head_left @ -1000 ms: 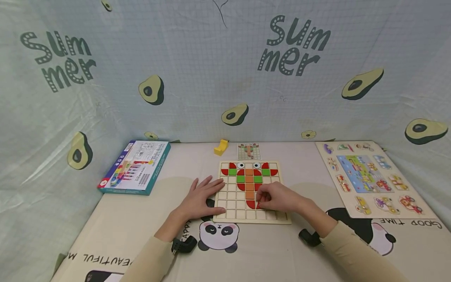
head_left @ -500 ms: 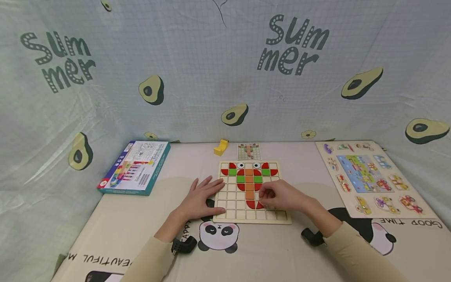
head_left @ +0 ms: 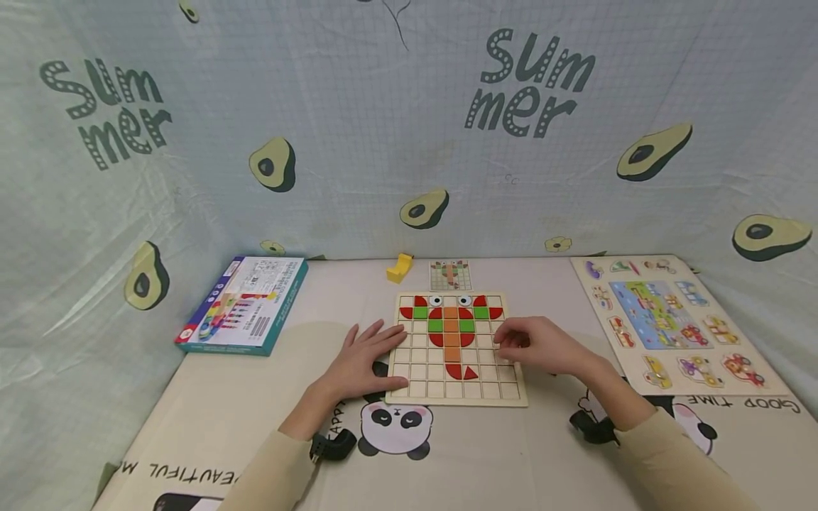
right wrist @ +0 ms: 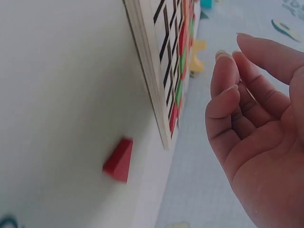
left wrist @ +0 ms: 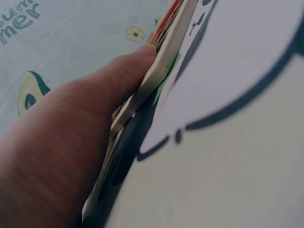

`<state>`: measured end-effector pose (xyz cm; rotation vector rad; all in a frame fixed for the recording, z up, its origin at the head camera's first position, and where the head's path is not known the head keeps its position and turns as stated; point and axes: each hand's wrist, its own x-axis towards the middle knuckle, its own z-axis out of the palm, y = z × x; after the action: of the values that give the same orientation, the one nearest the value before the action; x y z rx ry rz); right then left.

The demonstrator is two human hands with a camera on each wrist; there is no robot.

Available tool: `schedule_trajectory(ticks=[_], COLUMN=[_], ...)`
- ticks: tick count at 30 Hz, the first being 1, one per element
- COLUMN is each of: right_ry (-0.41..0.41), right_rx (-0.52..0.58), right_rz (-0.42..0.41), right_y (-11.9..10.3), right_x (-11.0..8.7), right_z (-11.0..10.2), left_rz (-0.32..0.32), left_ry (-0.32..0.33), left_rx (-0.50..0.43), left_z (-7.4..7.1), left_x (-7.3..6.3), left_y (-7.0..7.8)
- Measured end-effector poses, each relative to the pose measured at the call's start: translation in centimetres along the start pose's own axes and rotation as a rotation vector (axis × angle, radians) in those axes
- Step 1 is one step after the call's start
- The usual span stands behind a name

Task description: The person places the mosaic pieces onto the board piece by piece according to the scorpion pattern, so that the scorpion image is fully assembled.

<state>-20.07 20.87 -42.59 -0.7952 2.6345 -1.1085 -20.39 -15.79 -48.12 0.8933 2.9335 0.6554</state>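
Observation:
A wooden grid board [head_left: 418,370] bears a pattern of red, green and orange pieces with two eye pieces at the top. Near its lower middle lies a red triangle piece [head_left: 470,372], beside a red rounded piece [head_left: 453,371]. My left hand [head_left: 358,358] rests spread at the board's left edge; its thumb [left wrist: 130,66] touches the rim in the left wrist view. Over the board's right edge hovers my right hand [head_left: 540,344], fingers loosely bent and nothing between them. A red block [right wrist: 118,160] lies on the cloth beside the board in the right wrist view.
Behind the board are a small pattern card [head_left: 450,275] and a yellow curved block [head_left: 400,268]. A flat toy box [head_left: 246,305] lies at the left. A wooden picture puzzle [head_left: 677,326] lies at the right. A printed curtain [head_left: 358,128] hangs behind the table.
My right hand has left the red triangle piece and moved right to the board's edge, uncovering the triangle. My left hand has stayed in place.

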Motion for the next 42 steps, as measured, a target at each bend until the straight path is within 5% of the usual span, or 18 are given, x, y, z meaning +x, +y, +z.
schedule_trajectory(ticks=[10, 24, 42], right_ry=[0.038, -0.009, -0.018], right_rx=[0.029, 0.027, -0.031], right_rz=[0.012, 0.062, 0.059], right_y=[1.9, 5.2, 6.2], right_x=[-2.2, -5.2, -5.6], right_z=[-1.7, -3.0, -2.5], left_rz=[0.001, 0.005, -0.005], left_ry=[0.0, 0.0, -0.003], left_rx=[-0.003, 0.002, -0.006], left_z=[0.0, 0.1, 0.0], left_x=[0.0, 0.1, -0.1], left_y=[0.0, -0.1, 0.1])
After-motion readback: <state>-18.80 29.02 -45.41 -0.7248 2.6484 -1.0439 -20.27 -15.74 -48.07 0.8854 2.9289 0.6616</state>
